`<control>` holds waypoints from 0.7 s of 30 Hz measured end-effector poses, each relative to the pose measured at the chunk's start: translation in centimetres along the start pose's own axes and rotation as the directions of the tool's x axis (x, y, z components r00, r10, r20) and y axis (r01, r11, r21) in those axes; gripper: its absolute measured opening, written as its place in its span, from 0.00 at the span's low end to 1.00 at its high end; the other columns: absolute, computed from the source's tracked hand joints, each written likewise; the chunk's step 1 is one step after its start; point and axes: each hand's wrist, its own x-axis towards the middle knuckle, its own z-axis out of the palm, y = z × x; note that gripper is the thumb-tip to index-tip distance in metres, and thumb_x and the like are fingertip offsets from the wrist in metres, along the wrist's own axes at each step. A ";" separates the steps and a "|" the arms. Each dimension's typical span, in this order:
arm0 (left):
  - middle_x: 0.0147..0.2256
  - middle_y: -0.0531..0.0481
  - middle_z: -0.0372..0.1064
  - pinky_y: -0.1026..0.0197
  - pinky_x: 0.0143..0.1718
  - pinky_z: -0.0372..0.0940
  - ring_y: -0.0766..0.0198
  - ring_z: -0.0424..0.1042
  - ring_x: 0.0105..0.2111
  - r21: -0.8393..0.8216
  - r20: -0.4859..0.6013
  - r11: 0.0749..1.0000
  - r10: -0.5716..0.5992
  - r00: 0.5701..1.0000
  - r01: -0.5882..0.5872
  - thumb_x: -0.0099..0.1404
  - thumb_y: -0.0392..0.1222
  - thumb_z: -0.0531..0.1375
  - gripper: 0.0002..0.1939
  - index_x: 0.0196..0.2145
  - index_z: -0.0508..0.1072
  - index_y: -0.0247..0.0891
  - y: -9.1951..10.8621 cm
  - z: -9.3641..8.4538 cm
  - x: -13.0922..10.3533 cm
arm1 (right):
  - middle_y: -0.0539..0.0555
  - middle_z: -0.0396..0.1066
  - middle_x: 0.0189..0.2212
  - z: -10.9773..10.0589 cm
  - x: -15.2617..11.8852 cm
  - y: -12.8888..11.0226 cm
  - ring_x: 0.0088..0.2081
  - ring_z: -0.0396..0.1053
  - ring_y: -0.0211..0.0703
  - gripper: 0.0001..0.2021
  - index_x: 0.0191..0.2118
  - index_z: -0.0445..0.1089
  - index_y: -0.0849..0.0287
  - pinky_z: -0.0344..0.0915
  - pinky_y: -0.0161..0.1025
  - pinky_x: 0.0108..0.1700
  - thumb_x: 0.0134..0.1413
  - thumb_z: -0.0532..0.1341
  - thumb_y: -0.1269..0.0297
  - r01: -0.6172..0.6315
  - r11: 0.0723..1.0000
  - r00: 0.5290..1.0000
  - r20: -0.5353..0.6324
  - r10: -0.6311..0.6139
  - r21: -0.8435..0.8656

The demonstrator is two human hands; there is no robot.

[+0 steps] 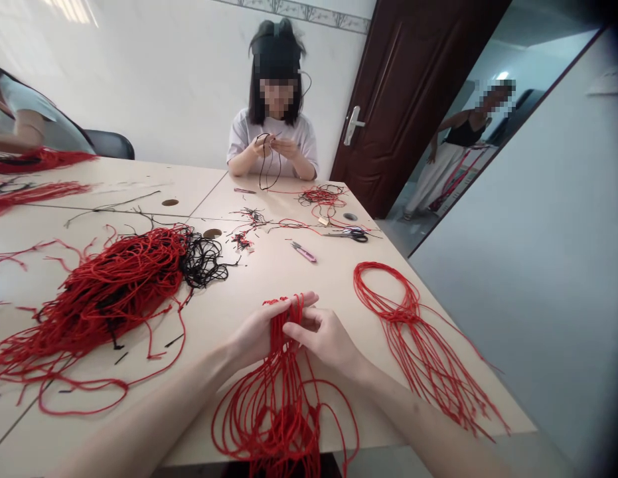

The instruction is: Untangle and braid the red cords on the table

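A bundle of red cords hangs from my hands down over the table's front edge in looping strands. My left hand is closed round the upper part of the bundle, thumb on top, with short knotted ends showing above it. Against the same strands, my right hand has its thumb and fingers curled on the cords. To the right lies a coiled hank of red cord, its long tails spread toward the front edge.
A big heap of red and black cords covers the left. Ahead lie pink thread snips, black-handled scissors and cord scraps. Across the table, a person handles dark cord. Another person sits far left; one stands beyond the door.
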 end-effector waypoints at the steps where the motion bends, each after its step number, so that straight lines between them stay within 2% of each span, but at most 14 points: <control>1: 0.59 0.44 0.56 0.57 0.50 0.59 0.53 0.56 0.57 -0.002 -0.008 1.000 0.003 1.000 -0.003 0.65 0.42 0.52 0.18 0.50 0.71 0.36 0.0 0.0 0.0 | 0.52 0.71 0.25 0.0 0.0 0.0 0.26 0.68 0.39 0.12 0.35 0.73 0.64 0.64 0.34 0.28 0.49 0.61 0.60 0.004 0.999 1.000 -0.016 -0.005 -0.034; 5: 0.54 0.40 0.64 0.58 0.50 0.59 0.55 0.63 0.53 -0.037 -0.012 0.999 -0.012 1.000 0.012 0.67 0.40 0.50 0.18 0.51 0.70 0.33 -0.1 0.1 0.1 | 0.51 0.69 0.24 0.1 -0.1 0.0 0.23 0.63 0.35 0.08 0.31 0.72 0.64 0.59 0.33 0.25 0.49 0.61 0.63 0.017 0.994 0.998 -0.053 -0.023 -0.107; 10: 0.48 0.40 0.70 0.57 0.47 0.60 0.57 0.69 0.45 -0.078 0.015 0.996 -0.038 0.999 0.039 0.67 0.41 0.50 0.20 0.55 0.65 0.35 -0.1 0.3 0.0 | 0.53 0.70 0.27 0.0 -0.3 -0.2 0.20 0.62 0.34 0.13 0.39 0.70 0.63 0.58 0.32 0.21 0.50 0.60 0.60 -0.042 0.997 0.999 -0.005 0.042 -0.071; 15: 0.44 0.41 0.72 0.60 0.45 0.60 0.60 0.70 0.42 -0.099 0.045 0.994 -0.050 0.998 0.054 0.67 0.41 0.51 0.20 0.56 0.65 0.35 -0.4 0.1 0.1 | 0.54 0.72 0.29 0.1 -0.2 0.2 0.24 0.66 0.37 0.12 0.36 0.72 0.64 0.62 0.33 0.24 0.48 0.62 0.60 -0.010 0.995 1.000 -0.017 0.008 -0.098; 21: 0.42 0.44 0.73 0.60 0.45 0.60 0.61 0.70 0.42 -0.092 0.048 0.994 -0.054 0.997 0.058 0.67 0.43 0.52 0.19 0.55 0.66 0.40 -0.5 0.0 0.1 | 0.55 0.73 0.31 0.2 -0.1 0.6 0.28 0.68 0.41 0.15 0.40 0.71 0.64 0.65 0.36 0.29 0.48 0.63 0.59 -0.007 0.995 1.000 -0.025 0.005 -0.104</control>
